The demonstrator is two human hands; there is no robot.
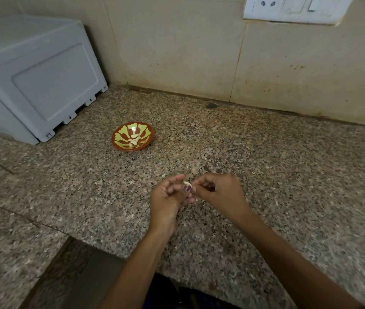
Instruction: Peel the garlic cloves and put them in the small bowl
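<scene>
A small red-brown bowl [119, 145] with a yellow-green pattern stands on the granite counter, holding several pale peeled garlic cloves [134, 139]. Nearer to me, above the counter, my left hand [168, 197] pinches a small white garlic clove [187, 183] between thumb and fingers. My right hand [219, 192] is close against it, its fingertips pinching at the clove's right end. The lower part of the clove is hidden behind my left thumb.
A grey-white appliance [36, 85] sits at the back left corner. A tiled wall with a white switch plate [295, 7] runs behind the speckled counter [266, 157]. A small dark scrap [211, 105] lies at the wall's foot. The counter's front edge drops off near my forearms.
</scene>
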